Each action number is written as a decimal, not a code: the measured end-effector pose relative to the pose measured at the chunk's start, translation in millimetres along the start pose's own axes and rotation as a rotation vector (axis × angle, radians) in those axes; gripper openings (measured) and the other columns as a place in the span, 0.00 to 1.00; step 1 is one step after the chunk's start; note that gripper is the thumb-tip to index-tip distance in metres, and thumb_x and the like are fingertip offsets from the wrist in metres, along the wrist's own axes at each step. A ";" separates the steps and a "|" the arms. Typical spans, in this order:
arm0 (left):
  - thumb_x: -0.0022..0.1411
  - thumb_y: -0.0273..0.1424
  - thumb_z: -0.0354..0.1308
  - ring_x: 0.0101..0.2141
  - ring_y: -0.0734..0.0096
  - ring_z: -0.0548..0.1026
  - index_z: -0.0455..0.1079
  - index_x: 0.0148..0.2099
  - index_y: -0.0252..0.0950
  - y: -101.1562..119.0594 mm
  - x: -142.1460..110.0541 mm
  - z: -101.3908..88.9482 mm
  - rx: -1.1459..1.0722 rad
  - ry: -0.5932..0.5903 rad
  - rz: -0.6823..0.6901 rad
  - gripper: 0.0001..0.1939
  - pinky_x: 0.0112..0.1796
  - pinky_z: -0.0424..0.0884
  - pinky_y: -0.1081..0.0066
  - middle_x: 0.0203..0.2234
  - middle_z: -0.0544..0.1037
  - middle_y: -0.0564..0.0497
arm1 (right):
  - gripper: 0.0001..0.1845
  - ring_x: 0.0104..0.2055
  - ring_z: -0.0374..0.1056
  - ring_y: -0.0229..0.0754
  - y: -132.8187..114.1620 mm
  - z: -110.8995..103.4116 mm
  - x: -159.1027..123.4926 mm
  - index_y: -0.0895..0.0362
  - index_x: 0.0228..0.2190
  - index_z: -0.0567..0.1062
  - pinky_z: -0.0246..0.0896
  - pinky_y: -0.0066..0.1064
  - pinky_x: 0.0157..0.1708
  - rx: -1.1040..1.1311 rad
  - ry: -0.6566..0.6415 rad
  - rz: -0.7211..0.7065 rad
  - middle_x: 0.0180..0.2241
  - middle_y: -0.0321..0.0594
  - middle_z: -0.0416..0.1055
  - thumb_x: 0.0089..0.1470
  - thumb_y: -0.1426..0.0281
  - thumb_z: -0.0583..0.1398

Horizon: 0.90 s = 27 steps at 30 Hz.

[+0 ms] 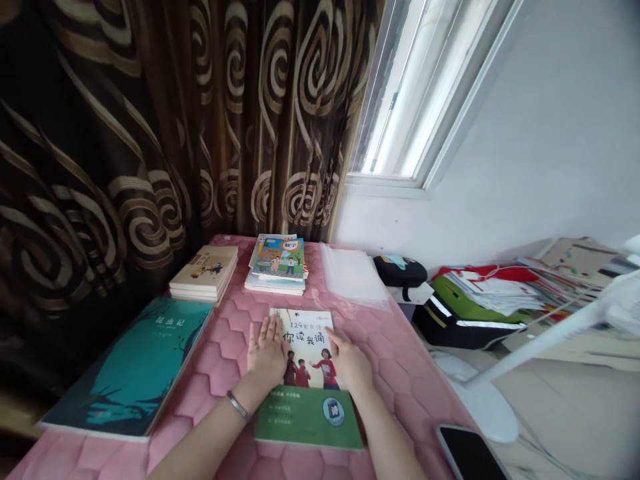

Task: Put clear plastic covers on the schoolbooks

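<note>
A book with a white and green cover (305, 417), showing three drawn figures, lies closed on the pink quilted cloth in front of me. My left hand (267, 353) rests flat on its upper left part with the fingers spread. A bracelet circles the left wrist. At the book's right edge is my right hand (347, 357), one digit on the cover and the others bent at the edge, partly hidden. A large teal book (143, 367) lies to the left. Behind it stands a stack of beige books (205, 270), and beside that a pile of colourful textbooks (277, 260).
Clear plastic sheets (355, 273) lie at the far right of the pink cloth (225, 360), near a black case (400, 270). A phone (470, 453) lies at the near right corner. Beyond are a white stand (480, 407) and a green bag (460, 303) under papers. A patterned curtain (280, 120) hangs behind.
</note>
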<state>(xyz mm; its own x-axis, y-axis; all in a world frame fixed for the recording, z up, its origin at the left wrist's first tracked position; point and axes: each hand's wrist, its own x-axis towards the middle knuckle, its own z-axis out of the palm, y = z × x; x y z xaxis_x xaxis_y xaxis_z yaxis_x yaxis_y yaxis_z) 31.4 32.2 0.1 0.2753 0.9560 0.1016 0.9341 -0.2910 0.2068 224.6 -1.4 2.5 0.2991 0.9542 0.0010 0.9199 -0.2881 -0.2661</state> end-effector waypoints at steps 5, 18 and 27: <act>0.67 0.37 0.41 0.67 0.56 0.42 0.42 0.70 0.37 44.4 -56.0 8.8 -0.112 -0.145 0.185 0.32 0.65 0.38 0.49 0.68 0.45 0.48 | 0.24 0.38 0.75 0.44 -2.2 -1.6 -0.9 0.41 0.59 0.65 0.63 0.30 0.32 -0.010 -0.020 0.002 0.42 0.41 0.78 0.64 0.67 0.45; 0.63 0.22 0.44 0.56 0.55 0.68 0.71 0.55 0.38 -5.6 -53.5 -37.6 -0.126 -0.068 -0.104 0.23 0.54 0.63 0.57 0.55 0.70 0.39 | 0.26 0.39 0.75 0.45 -4.3 -6.1 -3.8 0.41 0.59 0.64 0.63 0.31 0.31 -0.036 -0.035 0.000 0.41 0.41 0.78 0.64 0.68 0.43; 0.61 0.22 0.50 0.46 0.63 0.77 0.58 0.58 0.34 -12.7 -17.9 -21.4 -0.621 0.073 -0.274 0.22 0.47 0.70 0.66 0.43 0.79 0.42 | 0.25 0.38 0.76 0.45 -2.3 -4.8 -2.5 0.42 0.59 0.64 0.64 0.31 0.32 -0.059 -0.013 -0.014 0.39 0.42 0.79 0.64 0.68 0.44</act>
<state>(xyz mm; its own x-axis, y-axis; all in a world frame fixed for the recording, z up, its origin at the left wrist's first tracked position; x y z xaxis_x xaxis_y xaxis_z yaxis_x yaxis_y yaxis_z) 9.7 18.0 16.5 0.0109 0.9996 0.0264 0.6581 -0.0271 0.7524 223.0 -3.4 7.7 0.2831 0.9591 -0.0087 0.9375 -0.2786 -0.2086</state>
